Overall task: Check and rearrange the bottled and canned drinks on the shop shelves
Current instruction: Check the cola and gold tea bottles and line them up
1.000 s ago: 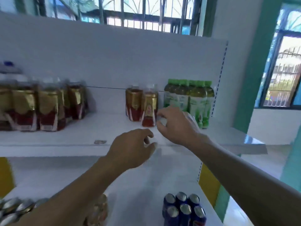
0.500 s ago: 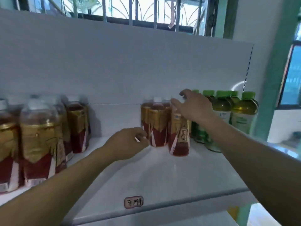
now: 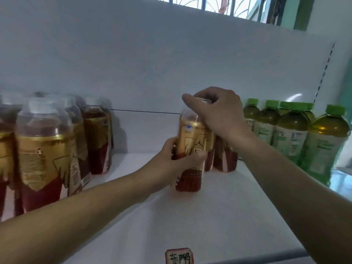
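Red-drink bottle [image 3: 192, 149] — left hand [image 3: 176, 159] mid-label, right hand [image 3: 219, 113] capping

White shelf [image 3: 219, 216]: red bottles [image 3: 43, 149], green-capped bottles [image 3: 289, 138]

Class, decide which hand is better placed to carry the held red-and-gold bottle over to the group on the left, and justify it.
Probably the left hand: it wraps the bottle around its middle, nearer the left group. The right hand only grips its top.
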A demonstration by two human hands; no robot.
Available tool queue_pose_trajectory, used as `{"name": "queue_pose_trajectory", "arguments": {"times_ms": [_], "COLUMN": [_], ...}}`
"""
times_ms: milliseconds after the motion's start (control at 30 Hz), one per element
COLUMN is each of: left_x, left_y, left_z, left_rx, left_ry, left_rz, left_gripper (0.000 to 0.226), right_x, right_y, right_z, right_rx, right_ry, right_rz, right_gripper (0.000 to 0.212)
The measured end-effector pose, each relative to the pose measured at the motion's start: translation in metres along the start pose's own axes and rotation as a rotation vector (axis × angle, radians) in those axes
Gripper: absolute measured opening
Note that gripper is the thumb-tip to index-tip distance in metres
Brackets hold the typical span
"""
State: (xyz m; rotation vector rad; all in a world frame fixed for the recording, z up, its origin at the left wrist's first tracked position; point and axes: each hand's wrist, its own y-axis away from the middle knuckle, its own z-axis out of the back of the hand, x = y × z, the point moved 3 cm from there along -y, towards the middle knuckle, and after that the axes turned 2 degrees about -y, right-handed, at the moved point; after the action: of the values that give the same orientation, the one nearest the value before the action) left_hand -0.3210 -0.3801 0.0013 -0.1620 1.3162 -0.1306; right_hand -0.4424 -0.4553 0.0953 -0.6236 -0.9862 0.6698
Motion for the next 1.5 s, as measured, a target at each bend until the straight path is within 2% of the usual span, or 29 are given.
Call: {"name": "queue_pose_trajectory", "arguments": {"times_ms": [167,300,333,400,433,500,533,600,700,767,833,900,967,1067,1167,1233,1267,1367,1400,1500], "left_x": [0.027,0.031,0.030,0.029,0.029,0.029,0.030,0.030,0.026,0.025,0.026,0.026,0.025,0.024,0.024,0.023,0.021,0.021,0.021,0.021], "left_y": [0.009,0.009,0.009,0.008,0.008,0.009,0.009,0.012,0.013,0.013,0.011,0.011,0.012,0.015,0.013,0.010,0.008,0.008,0.010,0.014], "left_z": [0.026,0.033,0.033,0.032,0.032,0.036,0.037,0.037,0.029,0.027,0.030,0.035,0.040,0.042,0.035,0.033,0.034,0.043,0.044,0.038], "left_rx": [-0.114,-0.086,-0.072,-0.083,-0.109,-0.185,-0.218,-0.243,-0.257,-0.289,-0.306,-0.269,-0.221,-0.210,-0.252,-0.263,-0.253,-0.191,-0.174,-0.142], "left_ry": [0.099,0.107,0.112,0.089,0.071,0.017,-0.015,-0.054,-0.062,-0.135,-0.151,-0.141,-0.147,-0.158,-0.158,-0.174,-0.175,-0.119,-0.099,-0.115], "left_rz": [0.028,-0.026,-0.034,-0.042,-0.037,-0.048,-0.069,-0.094,-0.078,-0.063,-0.048,-0.037,-0.028,-0.048,-0.074,-0.072,-0.069,-0.062,-0.071,-0.074], "left_gripper": [0.067,0.057,0.058,0.062,0.064,0.068,0.074,0.088,0.094,0.085,0.066,0.052,0.049,0.054,0.070,0.069,0.065,0.054,0.054,0.073], "right_x": [0.009,-0.010,-0.015,-0.023,-0.025,-0.020,-0.018,-0.016,-0.013,-0.013,-0.013,-0.016,-0.018,-0.016,-0.014,-0.015,-0.016,-0.013,-0.013,-0.014], "right_y": [0.017,0.027,0.030,0.031,0.030,0.032,0.032,0.036,0.039,0.037,0.033,0.030,0.029,0.030,0.029,0.028,0.027,0.027,0.027,0.029], "right_z": [-0.044,-0.048,-0.049,-0.053,-0.053,-0.052,-0.052,-0.052,-0.055,-0.056,-0.054,-0.052,-0.048,-0.044,-0.045,-0.045,-0.046,-0.048,-0.048,-0.044], "right_rx": [0.146,0.318,0.377,0.440,0.441,0.379,0.327,0.227,0.232,0.285,0.325,0.354,0.363,0.336,0.265,0.252,0.274,0.378,0.399,0.384], "right_ry": [-0.238,-0.509,-0.527,-0.523,-0.528,-0.545,-0.525,-0.406,-0.348,-0.397,-0.489,-0.524,-0.523,-0.553,-0.469,-0.412,-0.409,-0.550,-0.568,-0.578], "right_rz": [0.031,-0.046,-0.077,-0.172,-0.182,-0.175,-0.169,-0.154,-0.158,-0.201,-0.241,-0.208,-0.122,-0.069,-0.030,-0.029,-0.048,-0.109,-0.097,-0.038], "right_gripper": [0.033,0.059,0.066,0.092,0.093,0.057,0.049,0.056,0.054,0.056,0.058,0.043,0.027,0.020,0.039,0.048,0.048,0.020,0.017,0.029]}}
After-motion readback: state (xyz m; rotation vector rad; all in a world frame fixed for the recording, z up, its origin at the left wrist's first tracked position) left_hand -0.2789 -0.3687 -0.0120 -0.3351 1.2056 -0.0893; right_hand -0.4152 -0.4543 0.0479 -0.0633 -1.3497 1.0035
